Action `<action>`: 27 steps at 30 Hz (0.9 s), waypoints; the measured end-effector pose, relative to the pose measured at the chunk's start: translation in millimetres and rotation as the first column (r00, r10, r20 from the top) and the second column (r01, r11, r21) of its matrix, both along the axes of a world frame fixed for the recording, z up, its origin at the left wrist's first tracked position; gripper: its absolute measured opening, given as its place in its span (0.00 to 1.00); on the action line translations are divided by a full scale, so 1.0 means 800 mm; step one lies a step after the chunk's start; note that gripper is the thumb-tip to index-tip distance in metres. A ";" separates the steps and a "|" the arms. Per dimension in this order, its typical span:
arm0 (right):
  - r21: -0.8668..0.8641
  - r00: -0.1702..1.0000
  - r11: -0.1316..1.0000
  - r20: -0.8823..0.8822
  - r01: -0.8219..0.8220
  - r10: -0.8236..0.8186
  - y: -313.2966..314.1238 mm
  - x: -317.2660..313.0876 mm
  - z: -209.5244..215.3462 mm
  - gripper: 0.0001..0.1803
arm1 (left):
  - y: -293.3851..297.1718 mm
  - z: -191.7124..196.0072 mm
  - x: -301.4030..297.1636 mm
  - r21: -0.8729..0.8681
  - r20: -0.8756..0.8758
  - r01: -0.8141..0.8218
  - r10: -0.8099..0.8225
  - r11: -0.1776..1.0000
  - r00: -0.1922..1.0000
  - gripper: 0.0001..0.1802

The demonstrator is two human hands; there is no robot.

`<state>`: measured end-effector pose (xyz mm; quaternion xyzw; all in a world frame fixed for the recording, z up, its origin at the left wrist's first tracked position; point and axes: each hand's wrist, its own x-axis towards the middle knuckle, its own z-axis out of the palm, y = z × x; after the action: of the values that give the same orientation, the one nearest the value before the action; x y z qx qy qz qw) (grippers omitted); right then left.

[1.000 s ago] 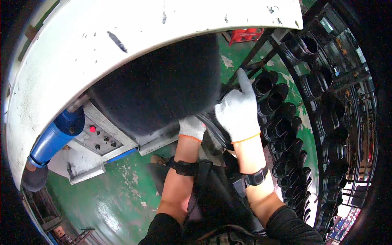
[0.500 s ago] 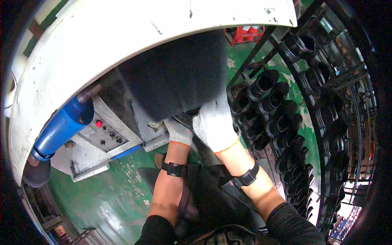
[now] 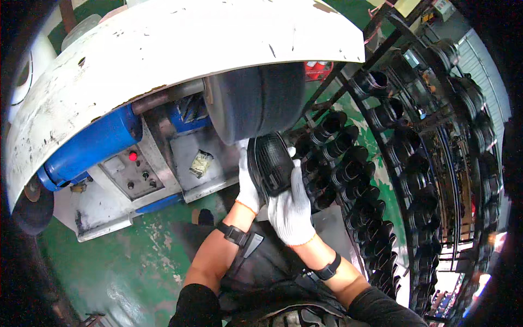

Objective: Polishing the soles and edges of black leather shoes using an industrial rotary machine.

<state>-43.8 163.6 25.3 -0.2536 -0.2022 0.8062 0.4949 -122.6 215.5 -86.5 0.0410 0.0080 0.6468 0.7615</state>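
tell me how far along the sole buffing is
In hand: both hands, left and right, grip one black sole just under the dark wheel. Whether they touch is unclear. Done or left: the rack on the right holds many more black soles, but the picture doesn't show which are finished.

Bright even workshop light, glare on white guard (image 3: 180, 49), motion-blurred spinning wheel (image 3: 256, 101), strong fisheye bending, dark vignetted corners

A: Hands? White knit gloves, left hand (image 3: 248, 188) and right hand (image 3: 290, 210), lower centre.
B: Wrists?
A: Black straps on both. Black sleeves at bottom edge.
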 end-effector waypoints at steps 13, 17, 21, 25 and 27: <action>0.256 0.158 0.025 0.669 -0.966 -0.726 -0.085 0.211 0.059 0.06 | -0.037 0.085 0.063 0.000 0.066 0.297 -0.296 0.955 0.953 0.46; 0.470 0.172 0.135 0.553 -0.873 -0.815 -0.078 0.225 0.126 0.15 | -0.037 0.062 0.077 0.075 -0.072 0.295 -0.290 0.952 0.954 0.43; 0.496 0.178 -0.016 0.282 -0.868 -0.943 -0.012 0.214 0.211 0.16 | -0.020 -0.005 0.061 0.233 -0.248 0.356 -0.299 0.905 0.921 0.41; 0.362 -0.055 0.029 -0.063 -0.932 -0.997 0.087 0.201 0.312 0.16 | -0.027 0.023 0.052 0.127 -0.383 0.335 -0.266 0.934 0.885 0.41; 0.480 -0.063 -0.017 -0.152 -0.877 -0.986 0.149 0.199 0.364 0.14 | -0.025 0.021 0.055 0.122 -0.379 0.323 -0.257 0.939 0.889 0.40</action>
<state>115.5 282.9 316.5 -0.3003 -0.8502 -0.3321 0.2770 -78.4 195.8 -69.5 0.2279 0.0810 0.5051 0.8285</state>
